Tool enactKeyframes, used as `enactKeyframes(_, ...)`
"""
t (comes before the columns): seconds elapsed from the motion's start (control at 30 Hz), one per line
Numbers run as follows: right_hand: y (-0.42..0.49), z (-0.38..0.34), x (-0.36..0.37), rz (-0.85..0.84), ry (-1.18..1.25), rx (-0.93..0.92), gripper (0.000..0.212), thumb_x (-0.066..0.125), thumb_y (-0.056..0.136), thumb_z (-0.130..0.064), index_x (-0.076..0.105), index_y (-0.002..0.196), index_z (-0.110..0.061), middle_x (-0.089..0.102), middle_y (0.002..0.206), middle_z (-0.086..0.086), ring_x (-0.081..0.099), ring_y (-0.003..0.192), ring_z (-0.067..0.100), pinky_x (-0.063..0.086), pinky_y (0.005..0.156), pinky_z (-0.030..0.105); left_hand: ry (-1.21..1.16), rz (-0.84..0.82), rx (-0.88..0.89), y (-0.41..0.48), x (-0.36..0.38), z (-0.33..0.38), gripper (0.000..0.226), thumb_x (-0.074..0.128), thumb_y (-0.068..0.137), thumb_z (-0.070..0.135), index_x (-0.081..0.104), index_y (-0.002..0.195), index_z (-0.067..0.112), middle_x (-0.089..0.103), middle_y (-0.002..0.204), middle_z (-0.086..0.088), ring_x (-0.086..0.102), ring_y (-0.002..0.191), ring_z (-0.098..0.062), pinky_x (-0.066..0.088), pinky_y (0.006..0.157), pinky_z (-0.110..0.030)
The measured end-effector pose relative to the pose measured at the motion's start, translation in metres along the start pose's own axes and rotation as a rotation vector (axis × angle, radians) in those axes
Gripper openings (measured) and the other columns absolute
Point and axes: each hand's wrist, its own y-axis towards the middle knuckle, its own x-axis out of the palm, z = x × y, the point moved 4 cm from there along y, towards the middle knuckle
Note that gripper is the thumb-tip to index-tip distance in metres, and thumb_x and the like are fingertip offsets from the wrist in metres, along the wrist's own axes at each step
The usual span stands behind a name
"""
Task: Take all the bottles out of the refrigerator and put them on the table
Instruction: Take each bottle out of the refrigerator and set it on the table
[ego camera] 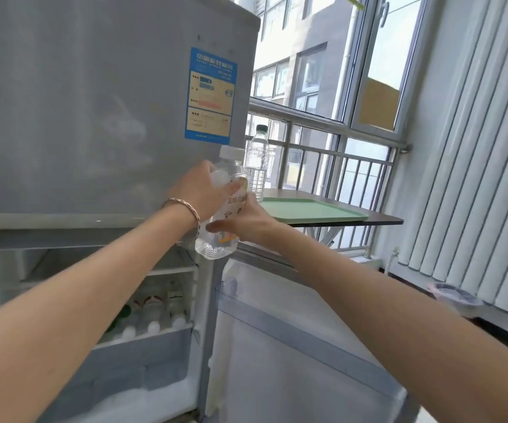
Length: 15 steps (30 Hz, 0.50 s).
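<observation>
Bottles are the subject: one clear bottle [220,206] with a white cap and printed label is held upright in the air, in front of the refrigerator [94,117] at its right edge, above the open lower compartment. The left hand [200,193] wraps its upper body, fingers [234,187] curled and pressed on the plastic; the right hand [246,222] clasps it lower down, thumb across the front. Two hands on one bottle suggest a hand-over toward the side nearer the surface [377,220], which stands right of the refrigerator. A second bottle [257,166] already stands there, just beside a green tray [313,210]. More bottles [155,312] lie on a shelf inside the refrigerator, caps outward, so the task appears to be at an early stage. The lower door [292,346] hangs open to the right, leaving the reach clear.
</observation>
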Motion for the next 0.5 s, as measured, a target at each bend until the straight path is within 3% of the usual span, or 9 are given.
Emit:
enactKeyframes(0.1, 0.002, -0.012, -0.05, 0.164, 0.016, -0.032, 0.1, 0.086, 0.064, -0.043, 0.026, 0.138, -0.012, 0.059, 0.115, 0.005, 0.062, 0.105, 0.025, 0.056, 0.089, 0.042, -0.32, 0.038, 0.062, 0.016, 0.003, 0.032, 0.08, 0.063, 0.075, 0.059, 0.033, 0.138, 0.02, 0.049, 0.126, -0.006, 0.055, 0.105, -0.02, 0.047, 0.092, -0.036)
enactKeyframes(0.17, 0.011, -0.009, -0.08, 0.291, 0.052, -0.032, 0.096, 0.085, 0.067, -0.042, 0.028, 0.136, -0.007, 0.061, 0.114, 0.007, 0.064, 0.104, 0.025, 0.057, 0.088, 0.043, -0.483, 0.034, 0.031, 0.03, 0.013, 0.04, 0.074, 0.061, 0.074, 0.058, 0.036, 0.133, 0.023, 0.043, 0.132, -0.006, 0.053, 0.114, -0.025, 0.048, 0.098, -0.044)
enactKeyframes(0.3, 0.039, 0.015, -0.117, 0.419, 0.027, -0.019, 0.088, 0.083, 0.071, -0.039, 0.031, 0.132, -0.005, 0.061, 0.116, 0.011, 0.067, 0.1, 0.027, 0.06, 0.083, 0.042, -0.486, -0.179, -0.03, 0.048, 0.062, 0.055, 0.057, 0.043, 0.09, 0.051, 0.048, 0.127, 0.009, 0.054, 0.126, -0.013, 0.055, 0.113, -0.029, 0.046, 0.101, -0.051)
enactKeyframes(0.4, 0.066, 0.039, -0.128, 0.43, -0.007, 0.016, 0.086, 0.082, 0.071, -0.04, 0.03, 0.13, -0.006, 0.063, 0.116, 0.015, 0.068, 0.099, 0.032, 0.059, 0.084, 0.045, -0.579, -0.358, -0.12, 0.058, 0.107, 0.061, 0.062, 0.033, 0.097, 0.05, 0.045, 0.135, 0.002, 0.056, 0.117, -0.008, 0.052, 0.098, -0.023, 0.04, 0.107, -0.047)
enactKeyframes(0.43, 0.079, 0.049, -0.13, 0.43, -0.035, 0.031, 0.089, 0.081, 0.071, -0.043, 0.028, 0.132, -0.005, 0.063, 0.116, 0.016, 0.068, 0.1, 0.033, 0.058, 0.085, 0.046, -0.612, -0.383, -0.147, 0.065, 0.123, 0.061, 0.064, 0.032, 0.097, 0.051, 0.043, 0.137, 0.002, 0.054, 0.119, -0.007, 0.05, 0.101, -0.024, 0.039, 0.106, -0.045)
enactKeyframes(0.5, 0.098, 0.067, -0.132, 0.425, -0.076, 0.076, 0.097, 0.078, 0.071, -0.048, 0.024, 0.138, -0.004, 0.063, 0.118, 0.015, 0.066, 0.104, 0.033, 0.057, 0.088, 0.047, -0.641, -0.403, -0.178, 0.074, 0.149, 0.058, 0.066, 0.03, 0.097, 0.052, 0.039, 0.14, 0.003, 0.045, 0.142, -0.013, 0.046, 0.124, -0.029, 0.033, 0.113, -0.047)
